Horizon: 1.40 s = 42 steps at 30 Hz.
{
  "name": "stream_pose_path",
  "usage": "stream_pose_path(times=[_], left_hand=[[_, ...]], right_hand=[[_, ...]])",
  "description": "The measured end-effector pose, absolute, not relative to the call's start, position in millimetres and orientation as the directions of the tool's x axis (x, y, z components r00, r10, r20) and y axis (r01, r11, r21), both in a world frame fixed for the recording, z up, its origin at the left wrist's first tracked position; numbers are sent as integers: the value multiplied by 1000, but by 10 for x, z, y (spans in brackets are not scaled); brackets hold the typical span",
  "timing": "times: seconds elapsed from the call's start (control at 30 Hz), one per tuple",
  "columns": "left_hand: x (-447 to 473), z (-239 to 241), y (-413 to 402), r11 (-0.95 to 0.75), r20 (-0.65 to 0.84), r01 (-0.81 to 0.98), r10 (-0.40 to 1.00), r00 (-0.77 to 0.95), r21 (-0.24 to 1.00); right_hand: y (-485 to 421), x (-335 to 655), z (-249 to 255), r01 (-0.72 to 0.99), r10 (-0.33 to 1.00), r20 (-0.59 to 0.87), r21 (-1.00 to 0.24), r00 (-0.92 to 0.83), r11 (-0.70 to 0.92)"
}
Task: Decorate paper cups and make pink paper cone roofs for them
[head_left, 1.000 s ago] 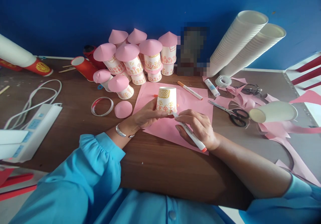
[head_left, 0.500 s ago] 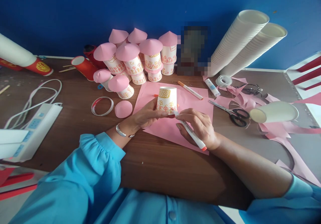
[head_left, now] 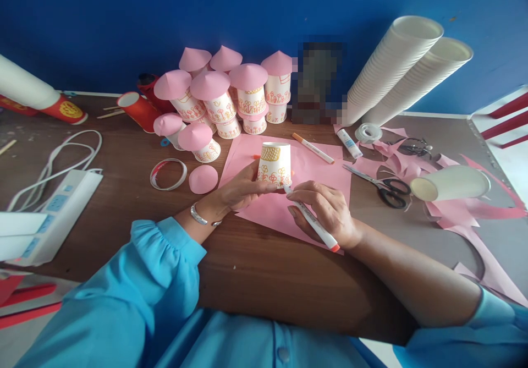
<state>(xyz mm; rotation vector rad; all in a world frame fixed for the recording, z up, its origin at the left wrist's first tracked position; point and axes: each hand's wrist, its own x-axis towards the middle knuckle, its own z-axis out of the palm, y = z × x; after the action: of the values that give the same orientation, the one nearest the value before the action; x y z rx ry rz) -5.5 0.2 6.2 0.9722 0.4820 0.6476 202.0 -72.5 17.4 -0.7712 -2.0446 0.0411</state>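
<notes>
My left hand (head_left: 246,184) is closed around a white paper cup (head_left: 275,164), held upside down above the pink sheets (head_left: 264,208). Orange-red flowers and a yellow-brown latticed patch are drawn on its side. In my right hand (head_left: 324,214) is a white marker (head_left: 315,225) with an orange-red end, gripped like a pen. Its tip is at the cup's lower rim; whether it touches cannot be made out. Another marker with an orange cap (head_left: 313,148) lies on the pink sheets behind the cup. A pink paper cone (head_left: 203,179) rests left of the sheets.
Decorated cups with pink cone roofs (head_left: 210,86) stand against the blue wall. Tall stacks of white cups (head_left: 396,65) lean at right, near scissors (head_left: 383,185), a glue tube (head_left: 348,143), tape (head_left: 368,132) and pink scraps (head_left: 466,214). At left are a power strip (head_left: 61,214) and a tape ring (head_left: 168,174).
The marker tip and my right hand have shifted slightly left and down along the cup's rim. A pink scrap at the far right has moved. My left hand and the cup stay nearly still.
</notes>
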Motion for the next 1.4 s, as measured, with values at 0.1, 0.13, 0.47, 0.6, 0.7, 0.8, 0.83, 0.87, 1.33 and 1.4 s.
stream_pose_path(times=[0.1, 0.13, 0.47, 0.6, 0.7, 0.8, 0.83, 0.87, 1.33, 1.4], left_hand=[[-63, 55, 4, 404, -84, -286, 690, 719, 869], [-65, 54, 3, 404, -83, -286, 689, 720, 869], [-69, 33, 0, 378, -83, -255, 684, 724, 890], [-64, 32, 4, 366, -65, -258, 677, 733, 894], [-57, 42, 6, 349, -43, -259, 665, 746, 901], [-57, 43, 7, 347, -40, -261, 665, 746, 901], [-58, 43, 7, 353, -47, -260, 669, 742, 899], [-60, 42, 6, 358, -58, -258, 674, 737, 897], [-84, 25, 14, 418, -79, -295, 678, 731, 859], [-93, 11, 20, 423, -79, -299, 677, 732, 855]], right_hand=[[-721, 2021, 191, 510, 521, 765, -296, -380, 807], [-719, 2022, 196, 509, 516, 767, -292, -382, 810], [-711, 2025, 194, 506, 519, 760, -293, -392, 811], [-714, 2026, 195, 498, 516, 758, -293, -399, 816], [-713, 2027, 191, 502, 518, 755, -291, -402, 814], [-712, 2028, 188, 505, 518, 758, -292, -395, 812], [-712, 2028, 188, 503, 519, 758, -294, -395, 813], [-713, 2028, 190, 501, 520, 757, -295, -397, 813], [-710, 2060, 209, 499, 479, 782, -253, -400, 829], [-707, 2082, 200, 510, 466, 792, -233, -395, 828]])
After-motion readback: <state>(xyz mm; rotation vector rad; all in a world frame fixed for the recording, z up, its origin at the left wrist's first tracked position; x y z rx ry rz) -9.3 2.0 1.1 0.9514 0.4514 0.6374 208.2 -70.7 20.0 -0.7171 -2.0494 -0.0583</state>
